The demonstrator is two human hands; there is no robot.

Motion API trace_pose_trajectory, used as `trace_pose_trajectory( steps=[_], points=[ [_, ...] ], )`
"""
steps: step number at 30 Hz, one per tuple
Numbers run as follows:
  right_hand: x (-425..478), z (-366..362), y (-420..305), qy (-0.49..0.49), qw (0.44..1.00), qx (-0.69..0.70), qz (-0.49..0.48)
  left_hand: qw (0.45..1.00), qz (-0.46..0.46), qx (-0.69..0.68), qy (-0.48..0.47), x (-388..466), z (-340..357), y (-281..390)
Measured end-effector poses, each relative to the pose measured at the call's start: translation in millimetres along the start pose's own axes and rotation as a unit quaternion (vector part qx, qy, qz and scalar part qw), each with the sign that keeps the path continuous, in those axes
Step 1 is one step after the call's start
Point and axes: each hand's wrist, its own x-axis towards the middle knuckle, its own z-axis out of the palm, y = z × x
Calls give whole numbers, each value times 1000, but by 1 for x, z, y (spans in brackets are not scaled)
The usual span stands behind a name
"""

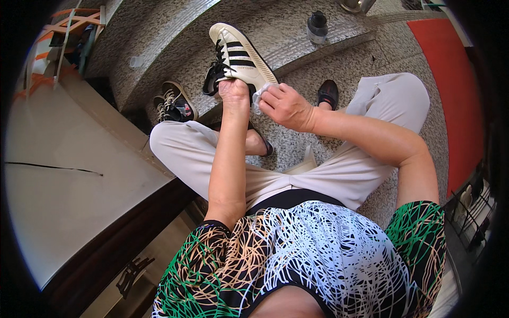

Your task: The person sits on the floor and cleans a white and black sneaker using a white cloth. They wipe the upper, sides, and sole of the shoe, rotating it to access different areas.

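A cream sneaker with black stripes and black laces point(242, 53) is held up in front of me, its toe pointing away. My left hand point(234, 90) is inside or under the shoe's opening, its fingers hidden by the shoe. In my right hand point(287, 107) a crumpled white tissue or wipe point(260, 97) is pinched against the sneaker's heel end, by the edge of the sole. Behind my left hand, partly hidden, is a black part that looks like another shoe's edge or the lining point(210, 81). A dark sneaker with pale laces point(175, 103) stands on the step at the left.
Speckled stone steps point(278, 24) rise ahead, bearing a dark-capped bottle point(317, 28) and a small clear cup point(136, 61). A red mat point(449, 95) lies at the right. To the left is a pale panel with a dark edge point(79, 159). My feet rest on the floor below.
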Motion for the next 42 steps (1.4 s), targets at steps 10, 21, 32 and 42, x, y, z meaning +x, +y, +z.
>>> trace_pose_trajectory(
  steps=[10,21,32,42],
  points=[
    [-13,7,27,-18,997,-41,63,681,-146,-717,-26,23,-28,25],
    [27,-9,57,187,869,190,418,834,-211,-510,31,-19,16,57],
    [37,-19,80,259,842,152,448,941,-131,-301,-87,-45,42,50],
    [38,-33,76,169,959,70,215,882,230,369,-179,-40,16,62]
  ],
)
